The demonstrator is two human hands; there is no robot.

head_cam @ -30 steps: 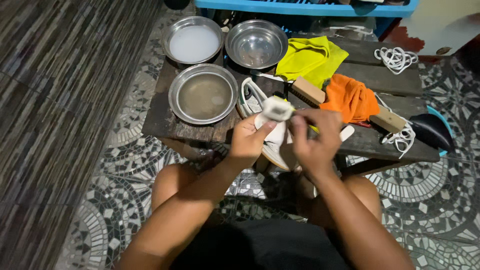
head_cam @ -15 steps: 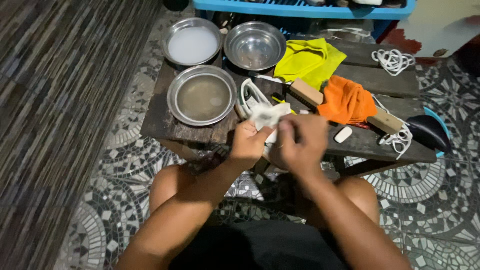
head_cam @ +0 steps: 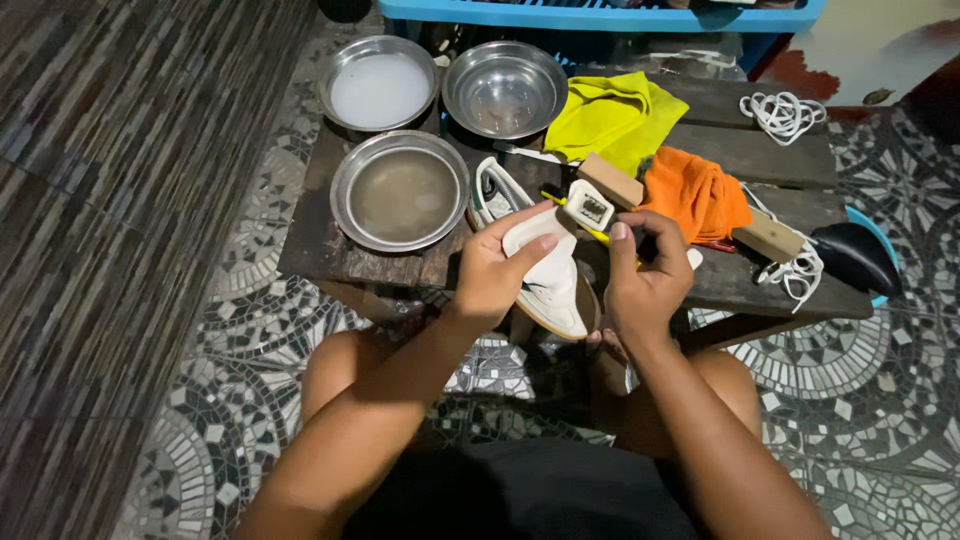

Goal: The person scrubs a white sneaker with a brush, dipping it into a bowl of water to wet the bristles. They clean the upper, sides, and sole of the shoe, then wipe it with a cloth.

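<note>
My left hand (head_cam: pixel 495 272) grips a white sneaker (head_cam: pixel 556 285) at the near edge of a dark wooden low table (head_cam: pixel 320 250), thumb pressed on the shoe's upper. My right hand (head_cam: pixel 645 275) is closed on the handle of a small brush with a yellow handle; its white head (head_cam: pixel 589 205) points up just above the shoe. A second white shoe (head_cam: pixel 492 190) lies on the table behind the held one.
Three metal bowls sit at the left: one with milky water (head_cam: pixel 379 82), one empty (head_cam: pixel 505 88), one with murky water (head_cam: pixel 401 190). A yellow cloth (head_cam: pixel 610 115), an orange cloth (head_cam: pixel 695 190), wooden brushes (head_cam: pixel 768 236), white laces (head_cam: pixel 783 112) and a black shoe (head_cam: pixel 852 258) lie to the right.
The shoe has been lowered and turned in my left hand. My right hand has shifted to hold the brush head above it.
</note>
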